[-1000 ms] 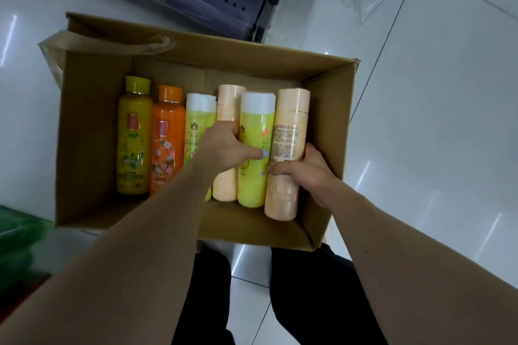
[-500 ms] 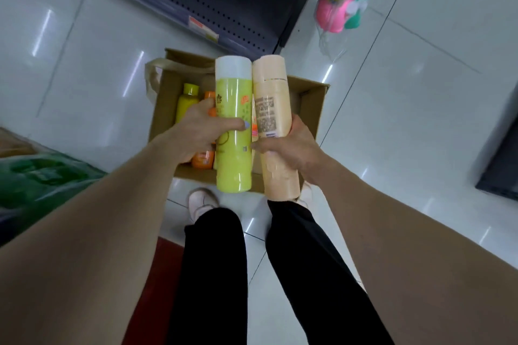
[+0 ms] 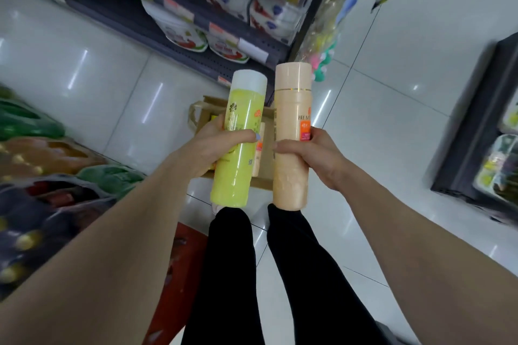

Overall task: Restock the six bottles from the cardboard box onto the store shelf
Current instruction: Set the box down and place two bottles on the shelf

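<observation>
My left hand [image 3: 213,145] grips a lime-green bottle with a white cap [image 3: 238,148], held upright. My right hand [image 3: 314,154] grips a taller peach bottle [image 3: 291,109] beside it, also upright. Both bottles are raised well above the cardboard box [image 3: 266,131], which stands on the floor below and is mostly hidden behind them. One peach bottle [image 3: 258,154] shows inside the box between the two held ones; the rest of its contents are hidden.
A dark store shelf [image 3: 252,47] with white packaged goods rises ahead, its end post just beyond the box. Bagged goods [image 3: 42,154] lie on a low display at my left. Another dark display [image 3: 482,126] stands at the right. White tiled floor lies between.
Both hands lifted their bottles out of the box and raised them. My view has tilted up, so the box looks smaller and more of the shelf shows.
</observation>
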Demonstrator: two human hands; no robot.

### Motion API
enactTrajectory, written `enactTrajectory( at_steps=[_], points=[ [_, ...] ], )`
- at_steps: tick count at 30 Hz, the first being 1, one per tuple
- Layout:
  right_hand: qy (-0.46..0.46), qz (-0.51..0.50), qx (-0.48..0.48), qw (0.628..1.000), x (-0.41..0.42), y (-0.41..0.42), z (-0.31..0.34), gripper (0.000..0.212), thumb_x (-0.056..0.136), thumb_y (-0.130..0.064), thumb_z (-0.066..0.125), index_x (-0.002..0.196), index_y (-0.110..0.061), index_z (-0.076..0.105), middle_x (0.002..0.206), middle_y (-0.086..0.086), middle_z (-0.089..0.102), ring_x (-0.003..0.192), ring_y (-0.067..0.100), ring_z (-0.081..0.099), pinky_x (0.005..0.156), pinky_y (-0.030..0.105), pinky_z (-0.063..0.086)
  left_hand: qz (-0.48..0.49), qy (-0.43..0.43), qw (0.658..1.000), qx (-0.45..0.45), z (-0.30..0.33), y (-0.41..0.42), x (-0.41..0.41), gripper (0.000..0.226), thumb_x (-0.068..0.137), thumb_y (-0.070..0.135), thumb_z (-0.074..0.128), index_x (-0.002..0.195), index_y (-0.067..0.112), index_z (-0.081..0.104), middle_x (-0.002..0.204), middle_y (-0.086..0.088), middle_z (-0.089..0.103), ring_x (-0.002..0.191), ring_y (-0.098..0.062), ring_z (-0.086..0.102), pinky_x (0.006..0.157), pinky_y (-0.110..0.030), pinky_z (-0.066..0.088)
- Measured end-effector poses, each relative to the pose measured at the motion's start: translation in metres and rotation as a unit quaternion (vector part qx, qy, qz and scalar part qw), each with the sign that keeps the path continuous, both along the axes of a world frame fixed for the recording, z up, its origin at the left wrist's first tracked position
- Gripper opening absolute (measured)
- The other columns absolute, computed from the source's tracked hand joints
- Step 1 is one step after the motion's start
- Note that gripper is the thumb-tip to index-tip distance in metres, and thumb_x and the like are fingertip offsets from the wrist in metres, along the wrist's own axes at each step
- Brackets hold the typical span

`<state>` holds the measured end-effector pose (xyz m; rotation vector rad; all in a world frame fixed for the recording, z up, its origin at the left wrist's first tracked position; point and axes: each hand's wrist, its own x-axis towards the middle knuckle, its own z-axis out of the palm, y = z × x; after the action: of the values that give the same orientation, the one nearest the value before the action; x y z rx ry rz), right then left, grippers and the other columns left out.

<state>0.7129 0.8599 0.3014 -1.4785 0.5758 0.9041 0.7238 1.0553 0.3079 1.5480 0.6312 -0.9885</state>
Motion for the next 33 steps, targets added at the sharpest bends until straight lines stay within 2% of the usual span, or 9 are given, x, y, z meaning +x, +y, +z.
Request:
enactTrajectory(
  at_steps=[2,6,10,13,17,22,27,30,33],
  points=[
    [-0.009,-0.018,0.014,1.0,0.001,-0.001,0.032,0.042,0.069,-0.016,0.08,0.107,-0.013,0.063,0.091,0.003,0.071,0.086,0.019,0.069,0.071,0.032,0.055,0.035,0.001,0.999,-0.007,0.03,-0.002,-0.005,0.042,0.073,0.024,0.074,0.11,0.03,0.054,0.11,-0.006,0.068,0.097,-0.026,0.068,0.085,-0.048,0.055],
    [-0.019,-0.064,0.059,0.996,0.003,-0.003,0.09,0.039,0.069,-0.029,0.074,0.104,-0.015,0.064,0.092,0.003,0.07,0.087,0.018,0.066,0.079,0.035,0.055,0.055,-0.032,0.998,-0.01,0.094,-0.007,-0.008,0.067,0.069,0.03,0.077,0.128,0.024,0.046,0.114,-0.003,0.066,0.101,-0.022,0.066,0.085,-0.045,0.055],
    [-0.043,-0.058,0.097,0.993,0.008,-0.007,0.145,0.036,0.069,-0.031,0.061,0.102,-0.017,0.06,0.085,0.0,0.065,0.079,0.015,0.062,0.07,0.029,0.051,0.085,-0.091,0.992,-0.018,0.154,-0.007,-0.006,0.064,0.076,0.025,0.074,0.131,0.026,0.042,0.115,-0.001,0.063,0.101,-0.02,0.064,0.081,-0.041,0.054],
    [-0.086,-0.038,0.089,0.992,0.013,-0.007,0.182,0.041,0.075,-0.031,0.063,0.113,-0.017,0.059,0.098,0.002,0.068,0.091,0.017,0.064,0.078,0.032,0.052,0.085,-0.121,0.989,-0.023,0.194,0.001,0.0,0.066,0.074,0.028,0.075,0.131,0.027,0.042,0.117,-0.001,0.062,0.104,-0.022,0.063,0.089,-0.045,0.052],
    [-0.147,-0.018,0.053,0.988,0.03,0.007,0.234,0.034,0.084,-0.027,0.065,0.116,-0.022,0.058,0.106,0.002,0.068,0.099,0.019,0.065,0.079,0.033,0.052,0.089,-0.179,0.979,-0.033,0.247,0.017,0.023,0.06,0.073,0.027,0.076,0.125,0.028,0.047,0.116,-0.002,0.064,0.102,-0.021,0.064,0.087,-0.043,0.053],
    [-0.23,-0.027,0.036,0.972,0.057,0.035,0.297,0.045,0.075,-0.036,0.07,0.116,-0.021,0.059,0.108,0.002,0.072,0.103,0.021,0.067,0.086,0.037,0.054,0.066,-0.259,0.962,-0.05,0.317,0.043,0.065,0.043,0.071,0.028,0.075,0.108,0.032,0.053,0.109,-0.005,0.066,0.093,-0.026,0.067,0.08,-0.044,0.056],
    [-0.293,-0.048,0.045,0.954,0.088,0.055,0.354,0.029,0.083,-0.027,0.067,0.11,-0.02,0.06,0.096,-0.001,0.072,0.085,0.012,0.07,0.072,0.025,0.054,0.055,-0.313,0.945,-0.077,0.374,0.064,0.114,0.039,0.071,0.035,0.066,0.107,0.029,0.054,0.103,-0.004,0.065,0.089,-0.024,0.064,0.077,-0.043,0.055],
    [-0.33,-0.061,0.032,0.941,0.113,0.067,0.383,0.031,0.083,-0.027,0.066,0.112,-0.018,0.059,0.1,-0.001,0.071,0.086,0.01,0.069,0.07,0.023,0.052,0.051,-0.341,0.935,-0.08,0.399,0.069,0.146,0.041,0.071,0.039,0.066,0.106,0.026,0.051,0.107,-0.005,0.062,0.095,-0.023,0.062,0.086,-0.046,0.052],
    [-0.353,-0.088,0.022,0.931,0.135,0.077,0.399,0.032,0.083,-0.027,0.067,0.112,-0.018,0.059,0.096,-0.005,0.071,0.082,0.005,0.068,0.067,0.02,0.05,0.042,-0.375,0.924,-0.068,0.411,0.072,0.174,0.035,0.082,0.032,0.066,0.111,0.024,0.048,0.113,-0.003,0.062,0.099,-0.018,0.063,0.085,-0.04,0.052]
  ],
)
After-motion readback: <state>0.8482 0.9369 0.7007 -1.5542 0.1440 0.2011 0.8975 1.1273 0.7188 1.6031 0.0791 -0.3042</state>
